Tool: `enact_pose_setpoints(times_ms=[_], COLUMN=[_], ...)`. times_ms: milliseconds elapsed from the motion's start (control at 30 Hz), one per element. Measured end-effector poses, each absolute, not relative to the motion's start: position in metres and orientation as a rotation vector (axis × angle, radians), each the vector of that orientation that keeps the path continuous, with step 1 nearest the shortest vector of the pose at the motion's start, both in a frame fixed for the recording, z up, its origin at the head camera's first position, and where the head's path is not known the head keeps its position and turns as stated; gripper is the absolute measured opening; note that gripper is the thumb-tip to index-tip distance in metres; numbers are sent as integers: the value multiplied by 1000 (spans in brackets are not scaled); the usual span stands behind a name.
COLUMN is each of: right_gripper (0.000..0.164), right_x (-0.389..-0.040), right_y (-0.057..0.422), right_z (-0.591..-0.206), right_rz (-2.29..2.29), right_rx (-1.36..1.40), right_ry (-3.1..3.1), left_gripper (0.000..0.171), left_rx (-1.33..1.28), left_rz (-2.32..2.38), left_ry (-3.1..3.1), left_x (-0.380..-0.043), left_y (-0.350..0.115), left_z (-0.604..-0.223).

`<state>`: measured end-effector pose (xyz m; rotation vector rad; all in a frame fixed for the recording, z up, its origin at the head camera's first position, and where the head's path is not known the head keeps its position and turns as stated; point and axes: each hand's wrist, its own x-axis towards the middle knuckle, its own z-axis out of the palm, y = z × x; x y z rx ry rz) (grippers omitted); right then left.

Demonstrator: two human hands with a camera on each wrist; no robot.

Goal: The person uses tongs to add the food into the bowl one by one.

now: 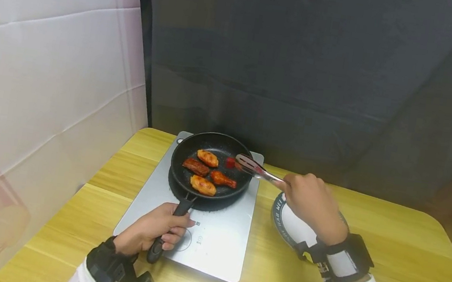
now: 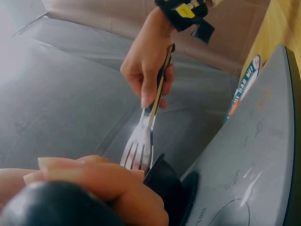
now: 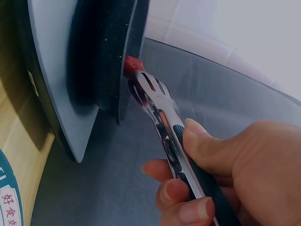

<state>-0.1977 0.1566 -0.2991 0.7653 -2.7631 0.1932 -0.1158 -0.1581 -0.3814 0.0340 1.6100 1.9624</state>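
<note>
My left hand (image 1: 157, 228) grips the black handle (image 1: 155, 251) of a frying pan (image 1: 223, 144) over a flat cooker. Inside the pan are two orange wing pieces, one at the back (image 1: 208, 158) and one at the front (image 1: 203, 185), with a brown slab of meat (image 1: 196, 166) and a drumstick (image 1: 223, 179) between them. Metal tongs (image 1: 264, 174) are held in my right hand (image 1: 312, 205), thumb on one arm and fingers round the other. Their slotted tips reach over the pan's right rim, at a red piece of food (image 3: 133, 66).
The silver induction cooker (image 1: 223, 256) lies on a yellow wooden table (image 1: 392, 251). To its right a white plate with a dark lettered rim (image 1: 283, 219) sits partly under my right forearm. A dark curtain (image 1: 304, 75) stands behind, a pale one (image 1: 46, 62) at left.
</note>
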Motion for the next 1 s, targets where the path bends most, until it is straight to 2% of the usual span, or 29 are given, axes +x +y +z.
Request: enact_pose_setpoints(times_ms=[333, 1000], right_gripper=[34, 36], right_x=[-211, -204], right_y=[140, 125], right_z=[-301, -290], right_rz=[143, 68], right_rx=[703, 690], right_ry=[-2848, -2869], left_gripper=[23, 23], left_rx=[42, 41], left_rz=[1973, 1980], left_ry=[1611, 1600], left_x=[-115, -115], left_y=[-157, -158], left_z=[-381, -379])
